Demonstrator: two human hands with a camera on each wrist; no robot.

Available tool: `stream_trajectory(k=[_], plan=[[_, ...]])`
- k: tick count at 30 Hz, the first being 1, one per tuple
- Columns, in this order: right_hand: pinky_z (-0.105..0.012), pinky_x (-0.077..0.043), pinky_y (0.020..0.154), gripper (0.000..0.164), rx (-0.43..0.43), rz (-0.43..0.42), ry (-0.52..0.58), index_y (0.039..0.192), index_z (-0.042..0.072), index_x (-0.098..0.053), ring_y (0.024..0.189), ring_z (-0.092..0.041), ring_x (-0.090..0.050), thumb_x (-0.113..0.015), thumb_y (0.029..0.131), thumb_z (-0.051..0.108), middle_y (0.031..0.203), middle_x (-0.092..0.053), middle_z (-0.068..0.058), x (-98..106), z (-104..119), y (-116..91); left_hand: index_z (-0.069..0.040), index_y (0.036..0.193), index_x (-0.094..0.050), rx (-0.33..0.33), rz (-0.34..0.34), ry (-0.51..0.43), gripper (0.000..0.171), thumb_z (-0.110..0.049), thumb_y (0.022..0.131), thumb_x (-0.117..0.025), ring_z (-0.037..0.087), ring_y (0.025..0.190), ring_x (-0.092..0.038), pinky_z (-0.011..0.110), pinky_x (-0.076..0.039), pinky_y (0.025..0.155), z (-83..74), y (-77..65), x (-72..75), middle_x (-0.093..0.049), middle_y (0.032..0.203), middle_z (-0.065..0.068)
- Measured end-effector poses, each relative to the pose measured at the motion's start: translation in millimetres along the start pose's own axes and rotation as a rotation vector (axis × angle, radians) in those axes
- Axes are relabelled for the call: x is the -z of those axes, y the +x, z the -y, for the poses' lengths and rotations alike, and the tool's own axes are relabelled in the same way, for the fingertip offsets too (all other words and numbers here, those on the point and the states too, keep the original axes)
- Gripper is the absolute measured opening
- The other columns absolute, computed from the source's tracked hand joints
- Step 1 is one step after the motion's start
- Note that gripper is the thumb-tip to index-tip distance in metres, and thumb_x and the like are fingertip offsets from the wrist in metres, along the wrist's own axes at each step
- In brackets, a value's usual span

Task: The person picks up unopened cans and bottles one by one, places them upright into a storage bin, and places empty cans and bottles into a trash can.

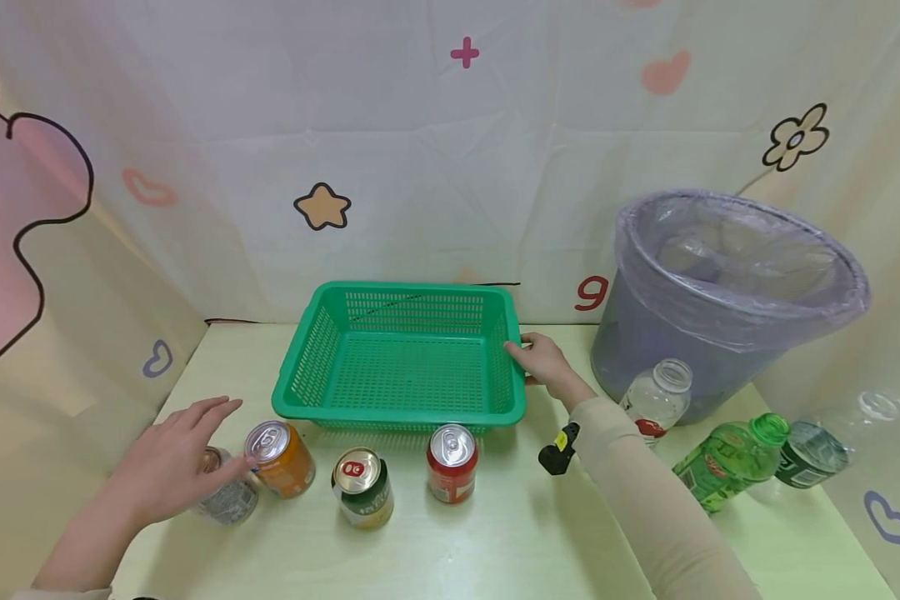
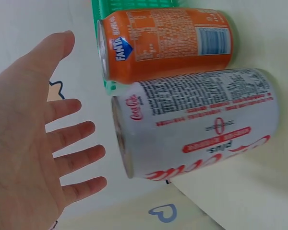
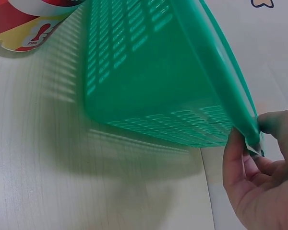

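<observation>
A green plastic basket (image 1: 408, 421) with perforated sides stands on the table near the back curtain, nothing inside it. My right hand (image 1: 543, 362) pinches its right rim; in the right wrist view the thumb and fingers (image 3: 235, 158) close on the rim's edge. My left hand (image 1: 176, 462) hovers over a silver-white Coca-Cola can (image 2: 197, 124), fingers spread and apart from it. Beside that can is an orange Fanta can (image 1: 288, 467). A dark green and gold can (image 1: 367, 500) and a red can (image 1: 452, 475) stand in front of the basket.
At the right stands a bin (image 1: 630, 325) lined with a translucent bag. Near it are a clear bottle (image 1: 652, 404), a green bottle (image 1: 727, 467) and another clear bottle with a dark label (image 1: 810, 458). A patterned curtain (image 1: 420, 167) hangs behind the table (image 1: 487, 550).
</observation>
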State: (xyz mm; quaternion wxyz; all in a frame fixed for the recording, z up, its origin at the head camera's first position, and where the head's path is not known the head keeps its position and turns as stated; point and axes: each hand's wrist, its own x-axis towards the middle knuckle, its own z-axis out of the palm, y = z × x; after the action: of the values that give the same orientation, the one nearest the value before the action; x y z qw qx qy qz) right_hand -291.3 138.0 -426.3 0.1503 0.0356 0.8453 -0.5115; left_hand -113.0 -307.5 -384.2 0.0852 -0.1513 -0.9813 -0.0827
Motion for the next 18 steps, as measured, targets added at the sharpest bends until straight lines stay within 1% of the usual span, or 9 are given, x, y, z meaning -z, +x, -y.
stream_trajectory(k=[3,9,15,18], plan=[[-0.039,-0.054,0.078,0.053,-0.001,0.003,0.021,0.137,0.0,-0.034,0.1,-0.027,-0.06,-0.048,0.095,0.03,0.122,-0.052,-0.021,1,0,1,-0.006,0.129,-0.047,0.007,-0.003,-0.011,0.073,-0.054,0.077,-0.065,0.041,0.107,-0.051,0.057,-0.041,0.084,3.2,-7.3,-5.2,-0.049,0.128,0.016],[-0.034,-0.056,0.071,0.053,0.007,0.005,0.033,0.136,0.0,-0.035,0.091,-0.021,-0.062,-0.049,0.095,0.03,0.12,-0.053,-0.021,2,-1,3,-0.007,0.127,-0.05,0.025,-0.035,-0.033,0.073,-0.052,0.073,-0.07,0.039,0.104,-0.052,0.054,-0.041,0.085,7.5,-18.6,-17.4,-0.052,0.124,0.015],[-0.032,-0.055,0.071,0.052,-0.007,0.009,0.058,0.137,0.001,-0.036,0.09,-0.019,-0.06,-0.049,0.095,0.029,0.117,-0.052,-0.019,1,-3,5,-0.007,0.126,-0.05,0.05,-0.035,-0.065,0.075,-0.049,0.069,-0.074,0.04,0.102,-0.053,0.055,-0.044,0.079,8.5,-24.8,-27.1,-0.052,0.123,0.016],[-0.033,-0.055,0.071,0.051,-0.007,0.013,0.07,0.137,0.002,-0.035,0.09,-0.019,-0.06,-0.049,0.095,0.029,0.117,-0.051,-0.018,1,-3,5,-0.007,0.125,-0.05,0.05,-0.044,-0.071,0.076,-0.047,0.067,-0.077,0.039,0.101,-0.053,0.055,-0.045,0.077,8.2,-26.7,-30.1,-0.052,0.122,0.016]])
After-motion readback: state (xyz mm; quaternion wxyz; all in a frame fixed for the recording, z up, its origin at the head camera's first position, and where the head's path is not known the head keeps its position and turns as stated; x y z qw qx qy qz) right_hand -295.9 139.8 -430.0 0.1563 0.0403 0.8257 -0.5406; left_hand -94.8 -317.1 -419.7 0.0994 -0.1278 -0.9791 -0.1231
